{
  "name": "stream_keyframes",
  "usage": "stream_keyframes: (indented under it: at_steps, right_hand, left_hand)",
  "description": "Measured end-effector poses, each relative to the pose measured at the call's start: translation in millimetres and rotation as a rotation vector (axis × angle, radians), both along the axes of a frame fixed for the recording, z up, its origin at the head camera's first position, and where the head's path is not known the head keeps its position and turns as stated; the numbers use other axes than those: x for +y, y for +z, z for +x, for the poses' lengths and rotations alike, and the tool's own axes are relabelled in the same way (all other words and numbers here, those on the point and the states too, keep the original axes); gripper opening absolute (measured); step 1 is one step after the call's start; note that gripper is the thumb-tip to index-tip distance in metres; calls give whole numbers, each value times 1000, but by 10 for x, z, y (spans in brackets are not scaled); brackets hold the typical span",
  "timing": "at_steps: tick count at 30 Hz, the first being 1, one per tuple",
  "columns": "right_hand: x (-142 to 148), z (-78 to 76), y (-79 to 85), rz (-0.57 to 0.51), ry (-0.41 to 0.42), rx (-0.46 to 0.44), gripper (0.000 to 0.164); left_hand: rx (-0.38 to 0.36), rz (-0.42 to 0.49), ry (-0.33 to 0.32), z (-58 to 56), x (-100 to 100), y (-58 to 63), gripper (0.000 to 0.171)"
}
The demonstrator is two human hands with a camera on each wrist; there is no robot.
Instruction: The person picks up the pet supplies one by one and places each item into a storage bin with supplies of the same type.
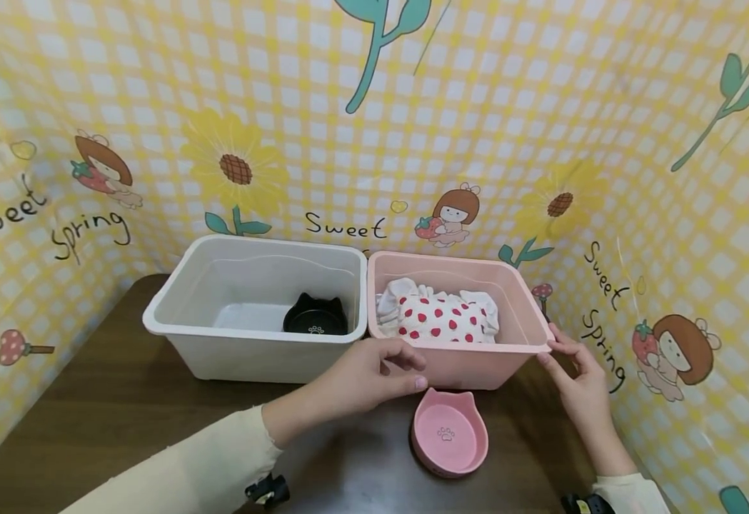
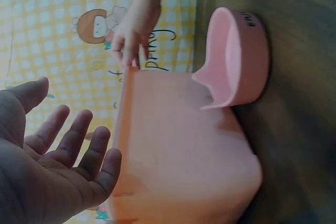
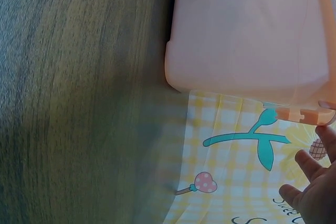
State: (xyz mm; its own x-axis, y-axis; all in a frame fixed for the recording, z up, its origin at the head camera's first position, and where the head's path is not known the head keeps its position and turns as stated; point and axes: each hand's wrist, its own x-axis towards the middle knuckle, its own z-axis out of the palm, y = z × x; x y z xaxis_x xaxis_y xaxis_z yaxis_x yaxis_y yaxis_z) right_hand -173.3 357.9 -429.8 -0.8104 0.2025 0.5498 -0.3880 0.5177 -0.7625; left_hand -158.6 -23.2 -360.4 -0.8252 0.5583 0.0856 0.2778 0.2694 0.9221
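My right hand (image 1: 582, 378) pinches the front right corner of a pink plastic bin (image 1: 464, 368), thumb on the front and fingers on the side of the rim. Inside this bin lies a white cloth bundle with red strawberry prints (image 1: 448, 318). My left hand (image 1: 374, 371) hovers before the bin's front left corner; in the left wrist view its fingers are spread and loosely bent, holding nothing. On the table in front of the pink bin stands a pink cat-eared bowl (image 1: 449, 434) with a paw print, just right of my left fingertips.
A white bin (image 1: 245, 357) stands against the pink bin's left side, with a black cat-eared bowl (image 1: 316, 318) in its right end. Both rest on a dark wooden table (image 1: 111, 421). A yellow checked cloth (image 1: 323, 164) hangs behind and along the sides.
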Motion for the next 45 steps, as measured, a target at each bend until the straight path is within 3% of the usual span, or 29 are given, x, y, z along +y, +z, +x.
stream_keyframes:
  at_steps: [8,14,21,32,45]
  right_hand:
    - [-76,55,118,8,0,-2,24]
    - [-89,52,112,-11,-6,-22,23]
    - [-94,69,111,-6,-11,-22,23]
    - [-51,14,31,-26,3,15,24]
    - [-87,48,89,-41,16,15,23]
  left_hand:
    - [-55,3,17,17,2,-298,25]
    - [-47,-23,78,-9,45,-567,29]
    - [-25,-35,90,-63,128,-832,36]
    - [-70,-60,101,-180,234,-1132,48]
    - [-36,-47,92,-261,412,-1328,49]
